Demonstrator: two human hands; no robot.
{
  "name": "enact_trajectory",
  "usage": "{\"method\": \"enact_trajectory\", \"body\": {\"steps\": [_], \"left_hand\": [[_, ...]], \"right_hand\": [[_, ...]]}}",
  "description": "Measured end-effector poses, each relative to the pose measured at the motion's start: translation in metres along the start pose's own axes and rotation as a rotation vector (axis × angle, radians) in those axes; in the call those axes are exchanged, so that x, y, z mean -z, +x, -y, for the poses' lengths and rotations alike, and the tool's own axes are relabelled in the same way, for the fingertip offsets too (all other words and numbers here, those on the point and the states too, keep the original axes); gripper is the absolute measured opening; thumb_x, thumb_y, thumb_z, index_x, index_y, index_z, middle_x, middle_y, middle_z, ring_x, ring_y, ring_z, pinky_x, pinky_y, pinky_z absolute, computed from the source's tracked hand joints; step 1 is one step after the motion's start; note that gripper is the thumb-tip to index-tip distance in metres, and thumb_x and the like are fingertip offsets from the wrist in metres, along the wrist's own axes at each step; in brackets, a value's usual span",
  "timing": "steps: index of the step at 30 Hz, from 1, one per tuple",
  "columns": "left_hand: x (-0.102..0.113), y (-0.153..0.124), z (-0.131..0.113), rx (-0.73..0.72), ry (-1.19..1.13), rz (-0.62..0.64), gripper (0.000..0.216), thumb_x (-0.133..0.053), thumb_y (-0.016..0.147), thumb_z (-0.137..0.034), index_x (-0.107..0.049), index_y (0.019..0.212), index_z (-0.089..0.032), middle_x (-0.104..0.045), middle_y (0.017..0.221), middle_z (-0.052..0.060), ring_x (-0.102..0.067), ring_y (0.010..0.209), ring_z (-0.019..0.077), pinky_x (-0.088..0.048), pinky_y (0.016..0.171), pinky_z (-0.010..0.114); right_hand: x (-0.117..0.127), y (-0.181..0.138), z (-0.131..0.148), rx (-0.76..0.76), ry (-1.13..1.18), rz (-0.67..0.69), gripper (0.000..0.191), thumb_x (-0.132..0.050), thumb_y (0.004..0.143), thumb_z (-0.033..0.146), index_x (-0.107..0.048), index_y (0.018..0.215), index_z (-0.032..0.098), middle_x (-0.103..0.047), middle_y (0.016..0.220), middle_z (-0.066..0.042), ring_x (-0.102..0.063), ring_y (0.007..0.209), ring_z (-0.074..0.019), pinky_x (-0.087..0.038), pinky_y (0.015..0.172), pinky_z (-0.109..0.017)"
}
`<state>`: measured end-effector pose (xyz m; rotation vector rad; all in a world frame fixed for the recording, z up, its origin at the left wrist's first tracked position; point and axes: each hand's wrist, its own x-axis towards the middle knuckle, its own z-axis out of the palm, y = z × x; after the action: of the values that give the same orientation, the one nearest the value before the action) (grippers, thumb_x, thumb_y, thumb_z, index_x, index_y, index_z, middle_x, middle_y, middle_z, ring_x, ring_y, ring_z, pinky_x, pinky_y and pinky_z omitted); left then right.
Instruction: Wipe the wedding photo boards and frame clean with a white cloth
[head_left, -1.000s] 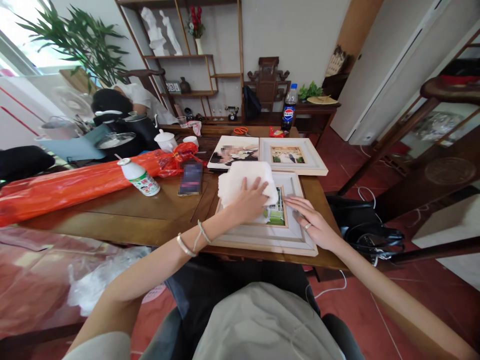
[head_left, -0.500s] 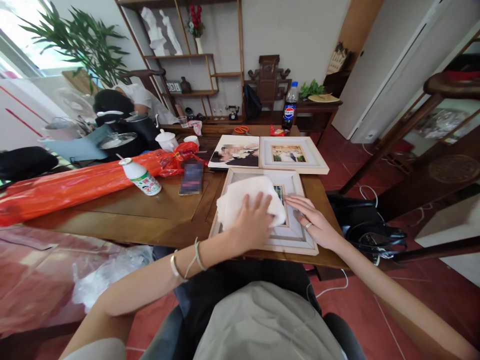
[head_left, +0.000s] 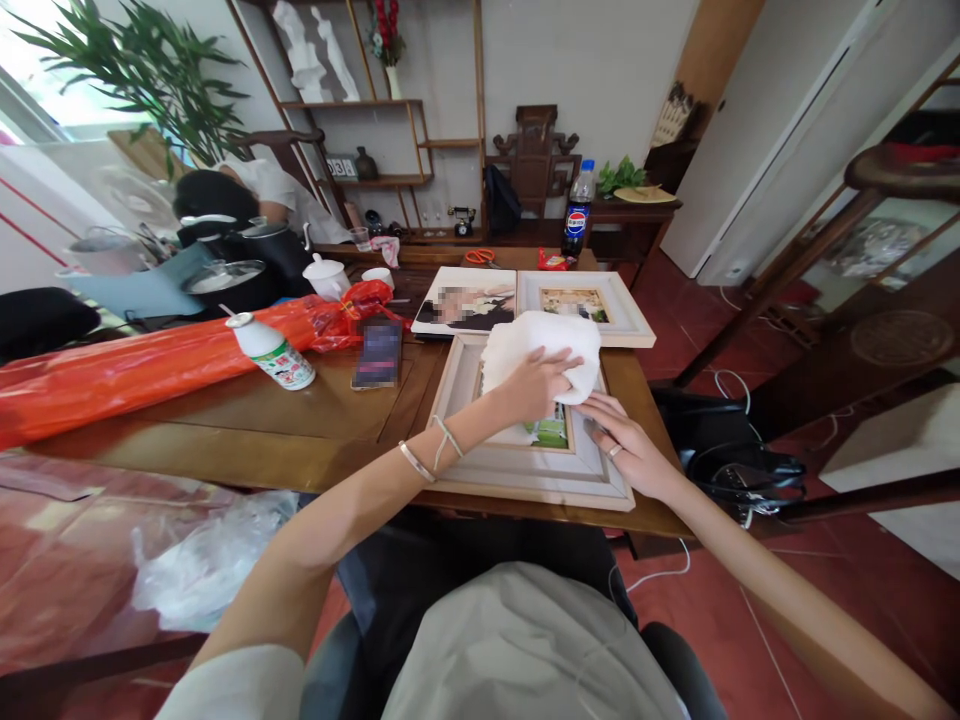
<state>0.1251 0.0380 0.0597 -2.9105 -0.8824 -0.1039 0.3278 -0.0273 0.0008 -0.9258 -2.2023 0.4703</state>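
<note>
A white-framed picture (head_left: 517,470) lies flat on the wooden table (head_left: 285,420) in front of me. My left hand (head_left: 534,384) presses a folded white cloth (head_left: 541,348) onto the upper right part of the picture, fingers curled over the cloth. My right hand (head_left: 626,448) lies flat on the frame's right border, fingers stretched out, a ring on one finger. Bracelets circle my left wrist.
A second white frame (head_left: 592,305) and an unframed photo (head_left: 465,302) lie further back. A phone (head_left: 378,354), a small white bottle (head_left: 270,350) and a long orange plastic roll (head_left: 135,365) lie to the left. A cola bottle (head_left: 577,215) stands behind. Another person sits at far left.
My left hand has swept the cloth from the lower left of the picture up and to the right. My right hand has stayed on the frame's right border.
</note>
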Motion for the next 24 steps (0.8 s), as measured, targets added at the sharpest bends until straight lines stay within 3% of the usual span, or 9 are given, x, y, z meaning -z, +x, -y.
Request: {"method": "enact_trajectory", "body": {"steps": [7, 11, 15, 19, 21, 24], "left_hand": [[0.020, -0.032, 0.004, 0.246, 0.138, 0.122, 0.035, -0.050, 0.078, -0.002, -0.067, 0.104, -0.017, -0.043, 0.146, 0.007, -0.036, 0.136, 0.0287, -0.034, 0.106, 0.051], [0.036, -0.048, -0.015, 0.363, 0.114, 0.203, 0.031, -0.050, 0.081, -0.008, -0.068, 0.105, -0.014, -0.052, 0.137, 0.014, -0.050, 0.121, 0.0320, -0.048, 0.088, 0.043], [0.049, -0.061, -0.068, 0.193, -0.011, 0.209, 0.026, -0.051, 0.082, -0.019, -0.070, 0.099, -0.013, -0.055, 0.131, 0.016, -0.057, 0.108, 0.0296, -0.049, 0.079, 0.038], [0.050, -0.078, -0.126, 0.037, -0.002, 0.065, 0.029, -0.051, 0.083, -0.030, -0.071, 0.097, -0.014, -0.049, 0.138, 0.019, -0.052, 0.114, 0.0355, -0.044, 0.083, 0.044], [0.048, -0.084, -0.141, 0.001, 0.023, 0.044, 0.032, -0.050, 0.085, -0.032, -0.071, 0.101, -0.015, -0.046, 0.141, 0.019, -0.049, 0.117, 0.0376, -0.042, 0.086, 0.048], [0.043, -0.085, -0.138, 0.046, 0.018, 0.062, 0.033, -0.049, 0.086, -0.036, -0.071, 0.102, -0.017, -0.044, 0.143, 0.018, -0.048, 0.119, 0.0373, -0.042, 0.087, 0.048]], "right_hand": [[0.002, 0.004, 0.005, 0.043, 0.048, 0.016, 0.044, -0.036, 0.097, 0.034, -0.043, 0.140, 0.031, -0.049, 0.141, -0.007, -0.036, 0.134, -0.0279, -0.032, 0.109, -0.058], [0.002, 0.003, 0.005, 0.037, 0.061, 0.016, 0.044, -0.035, 0.098, 0.033, -0.042, 0.141, 0.031, -0.046, 0.144, -0.006, -0.035, 0.135, -0.0268, -0.029, 0.111, -0.057], [0.001, 0.000, 0.005, -0.015, 0.055, -0.009, 0.043, -0.036, 0.098, 0.032, -0.043, 0.140, 0.030, -0.045, 0.145, -0.006, -0.035, 0.136, -0.0267, -0.029, 0.112, -0.056], [0.002, 0.000, 0.007, -0.048, 0.080, -0.012, 0.043, -0.038, 0.097, 0.036, -0.045, 0.139, 0.031, -0.044, 0.145, -0.007, -0.034, 0.136, -0.0281, -0.031, 0.111, -0.055], [0.002, 0.000, 0.007, -0.043, 0.093, 0.008, 0.043, -0.039, 0.097, 0.038, -0.046, 0.138, 0.031, -0.044, 0.145, -0.007, -0.032, 0.137, -0.0280, -0.031, 0.111, -0.055], [0.002, 0.001, 0.007, -0.036, 0.092, 0.003, 0.043, -0.039, 0.097, 0.038, -0.046, 0.138, 0.031, -0.045, 0.144, -0.006, -0.032, 0.137, -0.0272, -0.030, 0.112, -0.055]]}}
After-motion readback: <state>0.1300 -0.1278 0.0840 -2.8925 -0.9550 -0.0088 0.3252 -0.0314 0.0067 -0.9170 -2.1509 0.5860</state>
